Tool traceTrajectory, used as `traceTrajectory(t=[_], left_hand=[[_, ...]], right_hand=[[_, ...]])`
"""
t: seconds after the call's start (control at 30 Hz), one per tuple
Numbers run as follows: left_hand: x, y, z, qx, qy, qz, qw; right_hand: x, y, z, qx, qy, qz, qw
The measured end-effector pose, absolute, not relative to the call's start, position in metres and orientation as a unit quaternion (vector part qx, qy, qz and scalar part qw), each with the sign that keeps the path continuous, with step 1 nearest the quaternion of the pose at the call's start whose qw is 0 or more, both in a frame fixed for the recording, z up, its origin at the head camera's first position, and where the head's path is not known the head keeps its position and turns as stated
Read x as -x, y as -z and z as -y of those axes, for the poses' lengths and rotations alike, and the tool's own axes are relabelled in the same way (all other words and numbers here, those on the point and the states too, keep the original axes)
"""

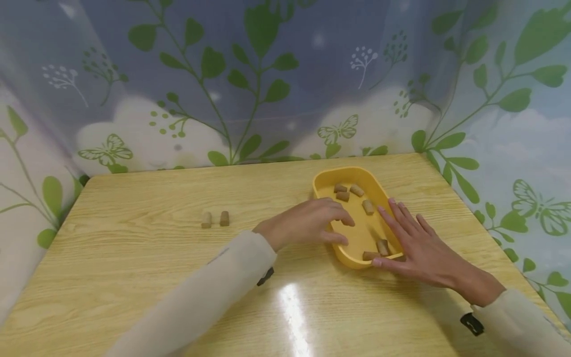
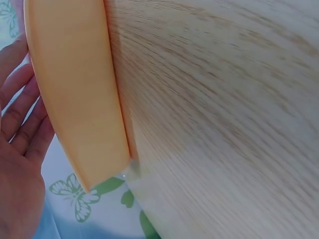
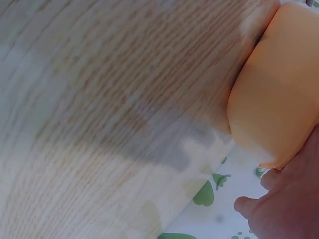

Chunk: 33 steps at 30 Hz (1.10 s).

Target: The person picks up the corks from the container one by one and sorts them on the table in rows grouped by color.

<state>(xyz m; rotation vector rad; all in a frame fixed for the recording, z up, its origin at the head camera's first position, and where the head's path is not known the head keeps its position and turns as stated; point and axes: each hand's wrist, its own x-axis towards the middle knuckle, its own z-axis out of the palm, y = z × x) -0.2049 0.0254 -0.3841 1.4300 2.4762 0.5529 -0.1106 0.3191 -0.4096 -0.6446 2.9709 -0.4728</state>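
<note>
Brown cylinders (image 1: 342, 197) in yellow tray (image 1: 362, 228)

Two lie at its near end; right hand (image 1: 421, 252), fingers straight, touches its right rim; left hand (image 1: 312, 220), thumb and fingers apart, overhangs its left. Leftward, the tabletop (image 1: 147, 267) bears two; four lie farther inside.

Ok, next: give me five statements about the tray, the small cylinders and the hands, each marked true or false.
1. The right hand touches the yellow tray. True.
2. The tray is empty. False: small cylinders lie in it.
3. The left hand is over the tray's left edge. True.
4. The left hand grips a cylinder. False: its thumb and fingers are apart, nothing visible between.
5. A pale cylinder and a darker cylinder sit on the table, left of the tray. True.
</note>
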Motion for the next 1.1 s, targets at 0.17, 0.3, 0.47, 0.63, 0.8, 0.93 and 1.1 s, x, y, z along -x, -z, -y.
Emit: traceTrajectory(t=[0.17, 0.3, 0.47, 0.63, 0.8, 0.93, 1.1], left_hand=[[0.205, 0.381, -0.039, -0.521, -0.172, -0.826, 0.128], [0.204, 0.381, -0.052, -0.536, -0.154, -0.818, 0.138], [0.202, 0.381, -0.068, -0.538, -0.141, -0.816, 0.160], [0.200, 0.384, -0.081, -0.538, -0.148, -0.808, 0.188], [0.199, 0.388, -0.089, -0.533, -0.149, -0.806, 0.211], [0.199, 0.392, -0.093, -0.541, -0.136, -0.803, 0.208], [0.199, 0.392, -0.100, -0.553, -0.111, -0.800, 0.205]], right_hand=[[0.111, 0.409, -0.319, 0.210, 0.150, -0.966, 0.031], [0.111, 0.410, -0.320, 0.212, 0.153, -0.965, 0.033], [0.112, 0.409, -0.322, 0.218, 0.153, -0.963, 0.030], [0.114, 0.410, -0.323, 0.224, 0.153, -0.962, 0.025], [0.114, 0.411, -0.324, 0.221, 0.148, -0.963, 0.026], [0.113, 0.411, -0.323, 0.213, 0.142, -0.966, 0.029], [0.112, 0.410, -0.322, 0.202, 0.137, -0.969, 0.031]])
